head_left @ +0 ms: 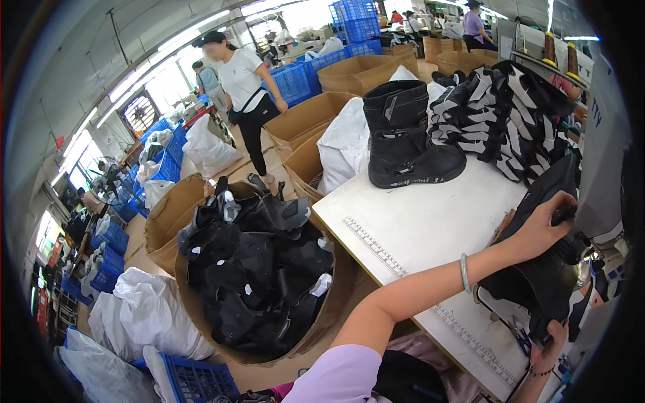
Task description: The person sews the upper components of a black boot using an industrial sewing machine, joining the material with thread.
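Observation:
A black boot upper (pixel 521 285) lies at the sewing machine (pixel 601 154), by the table's right side. My left hand (pixel 547 228), with a pale bangle on its wrist, reaches across the table and grips the upper's far part with bent fingers. Lower down, my right hand (pixel 552 341) pinches the near edge of the same piece, with its thumb showing. Part of the upper is hidden behind the machine and my left forearm. A finished-looking black boot (pixel 406 138) stands upright on the white table (pixel 416 221), beyond my arm.
Stacked black-and-grey shoe pieces (pixel 494 121) rise behind the boot. A measuring tape (pixel 376 243) runs along the table edge, and scissors (pixel 522 340) lie near my right hand. Left of the table, a cardboard box (pixel 185 269) holds black pieces. A person (pixel 245 84) stands beyond it.

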Available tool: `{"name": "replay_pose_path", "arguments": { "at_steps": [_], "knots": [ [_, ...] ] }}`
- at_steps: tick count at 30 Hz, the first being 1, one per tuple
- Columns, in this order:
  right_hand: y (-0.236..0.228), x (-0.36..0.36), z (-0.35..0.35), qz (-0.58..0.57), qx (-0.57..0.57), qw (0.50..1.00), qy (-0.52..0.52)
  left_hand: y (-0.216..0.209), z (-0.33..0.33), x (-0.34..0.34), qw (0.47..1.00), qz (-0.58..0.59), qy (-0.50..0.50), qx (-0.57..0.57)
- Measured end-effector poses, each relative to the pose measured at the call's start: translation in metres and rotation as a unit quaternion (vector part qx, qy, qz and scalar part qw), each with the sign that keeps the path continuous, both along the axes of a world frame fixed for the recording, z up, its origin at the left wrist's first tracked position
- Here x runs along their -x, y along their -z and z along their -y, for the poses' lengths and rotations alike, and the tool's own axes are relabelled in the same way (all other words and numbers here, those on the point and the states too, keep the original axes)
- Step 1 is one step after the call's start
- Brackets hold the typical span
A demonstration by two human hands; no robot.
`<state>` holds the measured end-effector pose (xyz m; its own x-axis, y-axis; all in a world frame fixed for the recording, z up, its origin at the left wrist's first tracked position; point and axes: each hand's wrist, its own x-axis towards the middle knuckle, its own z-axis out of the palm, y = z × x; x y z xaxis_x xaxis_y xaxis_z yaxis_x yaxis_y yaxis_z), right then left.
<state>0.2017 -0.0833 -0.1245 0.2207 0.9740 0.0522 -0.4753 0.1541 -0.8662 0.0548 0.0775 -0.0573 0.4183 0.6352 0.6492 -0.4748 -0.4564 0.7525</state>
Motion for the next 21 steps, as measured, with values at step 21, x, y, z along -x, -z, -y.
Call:
{"name": "replay_pose_path", "arguments": {
  "at_steps": [21],
  "knots": [
    [0.02,-0.056,-0.005,0.102,0.079,0.991,-0.029,0.007,0.007,-0.005,0.998,-0.014,-0.053,-0.04]
  ]
}}
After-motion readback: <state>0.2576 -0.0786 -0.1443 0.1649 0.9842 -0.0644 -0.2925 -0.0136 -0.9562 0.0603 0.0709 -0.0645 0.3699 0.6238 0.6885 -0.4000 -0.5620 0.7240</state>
